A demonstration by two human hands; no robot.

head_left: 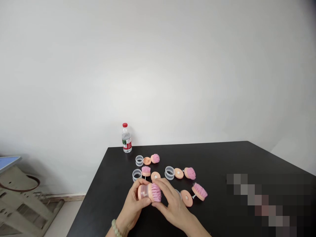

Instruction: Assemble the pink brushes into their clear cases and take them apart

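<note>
Head view: left grip (133,203) clasps the clear-bodied brush (145,192) over the black surface (217,158); right grip (174,204) holds its pink bristle end (156,193). Beyond lie clear rings (169,178), peach discs (187,198) and bristle heads (190,173); bottle (126,141) stands far left.

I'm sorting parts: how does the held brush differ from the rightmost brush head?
The held brush has a clear middle; the rightmost head shows a white stem. The left hand and right hand hold the held brush; the rightmost head lies on the table. Both have pink bristles.
</note>
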